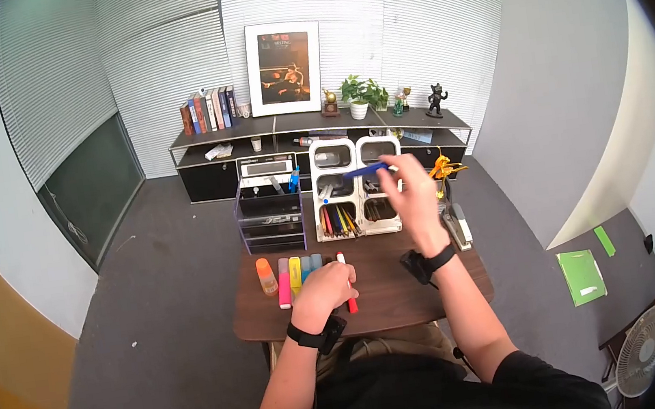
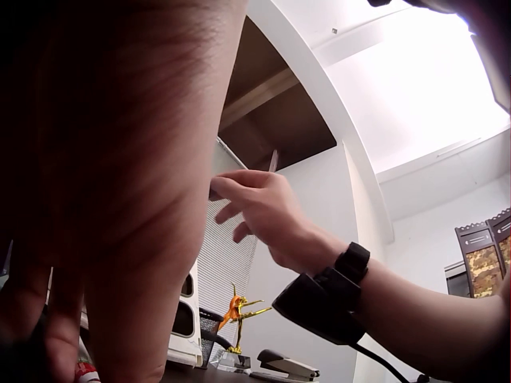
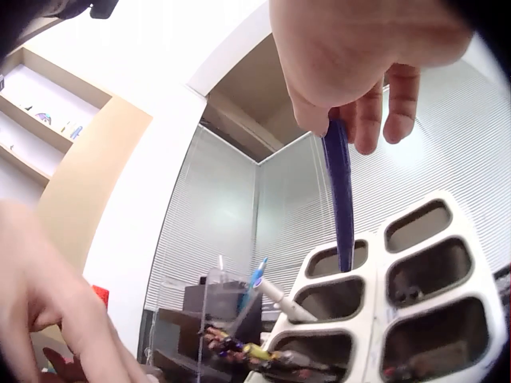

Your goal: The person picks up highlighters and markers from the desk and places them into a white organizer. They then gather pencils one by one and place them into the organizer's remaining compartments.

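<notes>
My right hand [image 1: 414, 194] pinches a dark blue pen [image 1: 366, 170] between thumb and fingers, raised in front of the white compartment organizer [image 1: 359, 192]. In the right wrist view the blue pen [image 3: 340, 199] points down toward the compartments, its lower end overlapping an upper left one; contact cannot be told. Pencils [image 1: 338, 221] stand in the organizer's lower left compartment, and a white marker [image 3: 286, 302] leans in the one above. Low over the table [image 1: 404, 293], my left hand [image 1: 325, 290] has its fingers at a red and white marker [image 1: 351, 303]; whether they grip it is unclear.
Left of my left hand are an orange-capped bottle [image 1: 267, 277], a pink highlighter [image 1: 284, 283], a yellow one [image 1: 295, 272] and blue ones. A clear drawer box [image 1: 270, 220] stands behind them. At the right are a stapler [image 1: 458, 226] and a golden figurine [image 1: 443, 167].
</notes>
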Tool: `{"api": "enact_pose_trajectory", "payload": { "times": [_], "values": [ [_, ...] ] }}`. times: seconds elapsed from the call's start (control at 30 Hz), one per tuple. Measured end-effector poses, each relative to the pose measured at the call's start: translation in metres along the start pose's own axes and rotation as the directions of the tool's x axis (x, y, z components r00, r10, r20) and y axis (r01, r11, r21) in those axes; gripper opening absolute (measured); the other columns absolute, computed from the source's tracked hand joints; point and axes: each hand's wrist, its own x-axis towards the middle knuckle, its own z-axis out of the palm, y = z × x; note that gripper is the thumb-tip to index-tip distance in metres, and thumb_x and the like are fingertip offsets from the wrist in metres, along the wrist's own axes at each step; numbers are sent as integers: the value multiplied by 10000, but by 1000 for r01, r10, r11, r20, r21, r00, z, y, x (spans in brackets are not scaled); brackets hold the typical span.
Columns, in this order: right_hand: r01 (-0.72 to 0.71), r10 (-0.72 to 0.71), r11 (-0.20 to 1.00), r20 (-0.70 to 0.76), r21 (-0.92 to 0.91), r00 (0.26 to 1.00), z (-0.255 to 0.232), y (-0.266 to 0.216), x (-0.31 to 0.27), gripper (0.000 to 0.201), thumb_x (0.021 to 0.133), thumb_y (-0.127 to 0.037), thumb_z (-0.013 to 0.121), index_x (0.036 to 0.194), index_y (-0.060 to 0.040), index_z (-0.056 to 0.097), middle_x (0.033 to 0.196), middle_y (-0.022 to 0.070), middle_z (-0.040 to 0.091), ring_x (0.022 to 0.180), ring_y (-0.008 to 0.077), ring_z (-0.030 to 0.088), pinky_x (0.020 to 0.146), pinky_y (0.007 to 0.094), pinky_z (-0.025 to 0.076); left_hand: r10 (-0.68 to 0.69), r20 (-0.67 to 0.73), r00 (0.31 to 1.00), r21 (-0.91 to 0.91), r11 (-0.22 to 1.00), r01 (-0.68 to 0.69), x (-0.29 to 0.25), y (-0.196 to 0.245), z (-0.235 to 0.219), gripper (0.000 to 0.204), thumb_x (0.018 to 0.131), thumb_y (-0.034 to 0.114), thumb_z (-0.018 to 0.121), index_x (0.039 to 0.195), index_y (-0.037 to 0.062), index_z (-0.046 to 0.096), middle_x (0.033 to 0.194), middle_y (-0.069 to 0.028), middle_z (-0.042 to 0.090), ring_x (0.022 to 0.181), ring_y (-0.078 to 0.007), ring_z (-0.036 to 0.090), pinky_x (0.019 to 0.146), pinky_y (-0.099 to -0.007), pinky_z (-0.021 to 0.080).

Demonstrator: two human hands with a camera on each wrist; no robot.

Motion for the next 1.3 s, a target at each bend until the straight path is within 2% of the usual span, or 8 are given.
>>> {"api": "enact_pose_trajectory", "payload": {
  "times": [0.1,0.4,0.63,0.8,0.93,1.0,1.03,1.3],
  "values": [
    [-4,-3,998,-136,-56,991,-16,22,5,255,961,-43,805,1208,-46,746,1058,75,726,697,182,673,650,335,551,-18,14,1000,-4,1000,18,0,3,-2,332,824,199,894,1088,30,784,1055,-163,779,1061,-371,747,943,-474,595],
    [-62,65,982,13,-178,998,1,67,0,234,1007,-157,789,1222,-72,753,1108,67,727,756,248,722,691,380,572,4,12,1000,5,1000,-4,0,0,-1,329,844,210,888,1104,44,773,1071,-162,776,1079,-373,740,949,-476,592],
    [-223,225,963,-2,-154,974,-4,56,-4,293,1004,-170,790,1270,-67,722,1097,75,661,741,226,697,710,390,570,7,-17,1000,2,1000,-7,0,2,-3,302,863,194,868,1107,42,776,1069,-165,781,1073,-370,743,945,-481,592],
    [-147,150,986,37,-77,988,-39,39,-35,250,1001,-126,764,1233,-40,728,1072,74,683,736,208,673,725,380,563,116,-1,993,-123,986,-116,-3,19,-22,213,943,182,790,1078,18,773,995,-148,786,997,-345,748,880,-458,580],
    [-450,391,893,528,-19,754,-69,26,-57,276,990,-179,784,1223,-35,758,927,116,769,736,224,697,714,377,564,188,35,981,-233,957,-175,1,27,-29,195,991,192,746,1073,17,774,970,-136,784,920,-323,747,828,-431,575],
    [-462,366,887,613,-2,700,-64,33,-66,286,984,-201,793,1217,-36,767,917,120,785,748,242,718,719,387,572,194,6,981,-242,952,-187,1,31,-31,193,1015,193,727,1074,17,778,945,-135,781,857,-307,747,787,-418,571],
    [-369,297,929,599,-2,744,-62,28,-67,285,991,-153,793,1225,9,761,903,102,776,728,179,679,694,363,560,202,11,979,-230,954,-194,0,33,-32,193,1015,193,727,1074,17,778,945,-135,781,857,-307,747,787,-418,571],
    [-368,261,929,621,48,739,-62,-5,-65,352,1006,-184,760,1335,-59,739,935,123,768,726,246,690,719,397,563,266,-185,946,-216,928,-303,-2,39,-38,166,1049,151,692,1118,41,796,935,-119,771,787,-244,723,711,-374,540]
  ]
}}
